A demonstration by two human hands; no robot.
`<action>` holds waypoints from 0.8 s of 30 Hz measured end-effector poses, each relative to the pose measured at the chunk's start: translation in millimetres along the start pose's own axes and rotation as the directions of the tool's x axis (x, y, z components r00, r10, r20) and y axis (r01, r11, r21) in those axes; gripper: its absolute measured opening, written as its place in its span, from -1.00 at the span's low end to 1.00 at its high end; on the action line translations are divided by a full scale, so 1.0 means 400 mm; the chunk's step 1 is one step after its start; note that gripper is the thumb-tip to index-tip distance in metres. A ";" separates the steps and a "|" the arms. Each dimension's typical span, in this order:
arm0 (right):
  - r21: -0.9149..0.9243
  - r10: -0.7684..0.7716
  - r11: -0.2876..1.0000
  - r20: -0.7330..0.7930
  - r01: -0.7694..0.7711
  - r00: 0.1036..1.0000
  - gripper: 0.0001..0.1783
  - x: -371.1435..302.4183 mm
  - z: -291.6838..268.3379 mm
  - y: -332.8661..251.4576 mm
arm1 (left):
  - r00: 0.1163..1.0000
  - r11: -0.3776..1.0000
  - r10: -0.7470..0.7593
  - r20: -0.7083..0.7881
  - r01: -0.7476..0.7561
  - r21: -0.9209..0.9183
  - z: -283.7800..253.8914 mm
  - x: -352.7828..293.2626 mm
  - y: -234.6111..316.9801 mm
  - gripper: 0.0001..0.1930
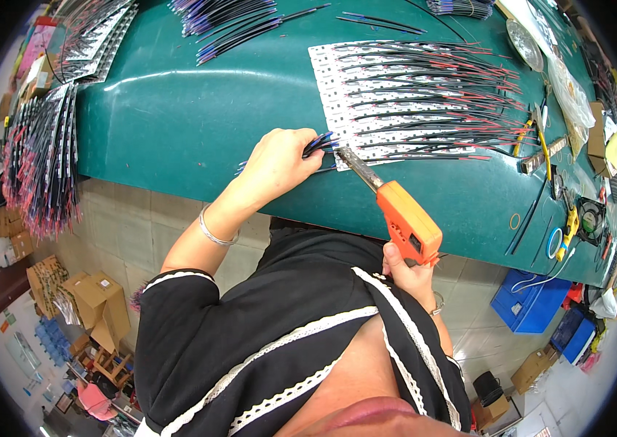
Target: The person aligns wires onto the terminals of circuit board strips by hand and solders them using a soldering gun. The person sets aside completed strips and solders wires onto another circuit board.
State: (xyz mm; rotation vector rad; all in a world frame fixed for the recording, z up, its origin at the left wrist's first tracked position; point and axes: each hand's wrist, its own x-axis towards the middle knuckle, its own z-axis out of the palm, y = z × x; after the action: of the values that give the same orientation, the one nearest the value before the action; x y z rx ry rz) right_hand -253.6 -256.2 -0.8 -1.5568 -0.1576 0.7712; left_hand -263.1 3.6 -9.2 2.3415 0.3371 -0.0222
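My left hand [279,164] is closed around a small bunch of dark wires with blue tips [316,144], at the near left corner of a white perforated board [330,95]. Black wires with red ends [425,91] lie in rows across that board, pointing right. In my right hand [409,275] is an orange pistol-shaped soldering gun [406,218]. Its metal barrel slants up and left, so that the tip comes close to the wires by my left fingers. Whether tip and wires touch, I cannot tell.
Bundles of blue-tipped wires [228,22] lie at the back of the green table [177,124]. Wired boards [42,160] hang over its left edge. On the right are yellow-handled tools [543,138], a tape roll [554,242] and a small fan [591,218]; a blue crate [529,300] stands below.
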 end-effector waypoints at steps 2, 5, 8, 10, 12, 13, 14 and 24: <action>-0.085 -0.116 0.990 -0.009 0.115 0.993 -0.70 0.006 -0.001 0.019 | 1.000 1.000 -0.002 -0.001 0.002 0.002 0.000 0.000 0.003 -0.80; -0.200 -0.194 0.962 -0.011 0.188 0.981 -0.71 0.004 0.000 0.017 | 1.000 1.000 0.004 -0.011 -0.004 0.013 0.003 -0.001 0.001 -0.80; -0.251 -0.198 0.949 0.000 0.192 0.980 -0.71 0.004 -0.007 0.030 | 1.000 0.999 0.013 -0.015 -0.013 0.031 0.003 -0.001 0.003 -0.81; -0.271 -0.237 0.934 0.020 0.234 0.971 -0.71 -0.001 -0.011 0.031 | 1.000 0.999 0.010 -0.011 -0.010 0.040 0.002 -0.001 0.002 -0.81; 0.026 -0.037 0.999 -0.028 0.038 0.999 -0.70 -0.013 -0.012 0.020 | 0.999 0.997 0.043 -0.016 -0.042 0.059 0.004 0.000 -0.002 -0.82; 0.026 -0.038 0.999 -0.029 0.038 0.999 -0.70 -0.014 -0.014 0.021 | 0.999 0.997 0.044 -0.016 -0.043 0.059 0.003 0.001 0.000 -0.82; 0.048 -0.076 0.996 -0.026 0.077 0.997 -0.70 -0.014 -0.016 0.022 | 0.999 0.998 0.038 -0.011 -0.037 0.055 0.002 0.001 0.003 -0.82; 0.090 -0.038 0.995 0.013 0.037 0.999 -0.70 -0.014 -0.017 0.019 | 0.999 0.999 0.006 0.031 -0.007 0.045 0.000 0.004 0.009 -0.81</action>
State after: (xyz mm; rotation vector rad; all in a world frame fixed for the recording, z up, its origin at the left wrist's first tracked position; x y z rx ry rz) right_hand -256.4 -266.1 -6.1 -1.4598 -0.1607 0.7503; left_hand -260.8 1.4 -6.9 2.3845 0.3162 -0.0638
